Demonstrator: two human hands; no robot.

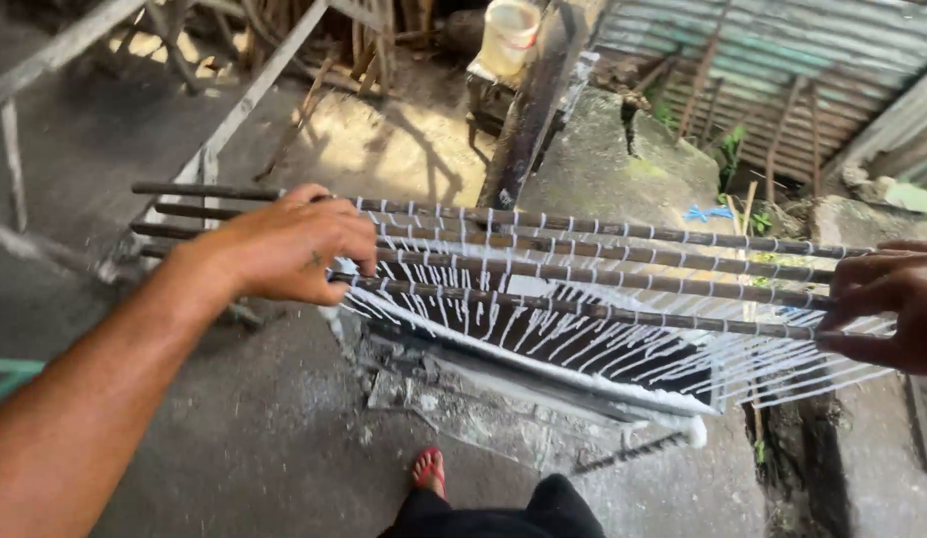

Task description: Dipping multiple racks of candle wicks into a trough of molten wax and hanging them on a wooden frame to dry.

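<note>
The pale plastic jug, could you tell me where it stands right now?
In the head view the pale plastic jug stands at the top centre, on a dark ledge beside a slanting post, well beyond the rods that both hands grip.

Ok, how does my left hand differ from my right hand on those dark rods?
The left hand is fully in view, knuckles up, fingers curled over the dark rods near their left ends; the right hand is cut off by the picture's edge. The left forearm shows in full; the right one is out of view. The right hand's fingers reach in straighter at the rods' other end. Both touch the same rods, hung with white strands.
</note>
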